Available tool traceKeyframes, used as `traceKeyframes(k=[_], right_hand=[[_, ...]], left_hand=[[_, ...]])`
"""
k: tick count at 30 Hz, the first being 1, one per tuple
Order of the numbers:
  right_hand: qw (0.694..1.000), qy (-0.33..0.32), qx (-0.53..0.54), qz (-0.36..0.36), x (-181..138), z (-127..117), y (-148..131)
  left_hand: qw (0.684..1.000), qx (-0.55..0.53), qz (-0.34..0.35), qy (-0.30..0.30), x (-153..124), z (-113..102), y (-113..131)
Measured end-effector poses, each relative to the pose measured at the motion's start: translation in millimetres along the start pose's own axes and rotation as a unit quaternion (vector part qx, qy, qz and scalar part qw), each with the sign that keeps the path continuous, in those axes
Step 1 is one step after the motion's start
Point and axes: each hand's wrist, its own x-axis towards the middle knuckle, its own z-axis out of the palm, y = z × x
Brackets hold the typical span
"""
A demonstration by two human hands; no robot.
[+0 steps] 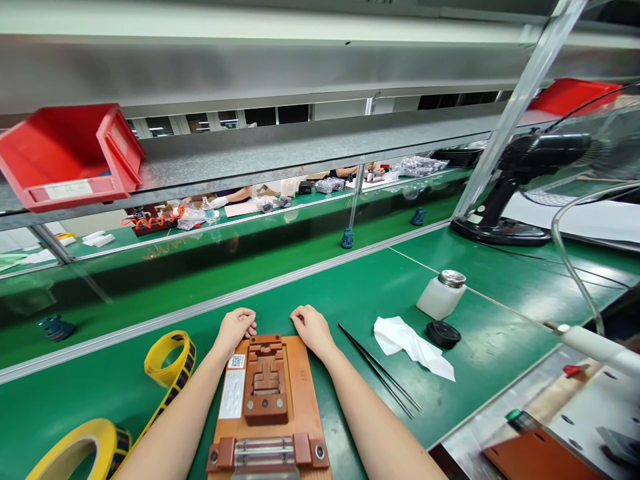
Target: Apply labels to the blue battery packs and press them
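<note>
Head view: the brown fixture (270, 408) lies on the green bench (360, 293) between your forearms.
Yellow tape (160, 375) runs just beside your left forearm, partly hidden by it; black tweezers (377, 367) lie near your right forearm, with a white tissue (407, 343), black cap (443, 335) and white bottle (440, 298) beyond. The fixture's long axis runs away from you, its clear bar (265, 452) at the near end. Your left hand (239, 328), by the far left corner, has its fingers curled together; your right hand (311, 328), by the far right corner, hides its fingertips, so I cannot tell.
</note>
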Motion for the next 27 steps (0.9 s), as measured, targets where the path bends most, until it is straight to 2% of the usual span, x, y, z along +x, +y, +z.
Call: traceKeyframes(k=[27], right_hand=[[1.000,0.005,0.005,-0.005,-0.4,2.8,4.4]], left_hand=[[1.000,-0.001,-0.007,0.008,-0.4,1.1,-1.6]])
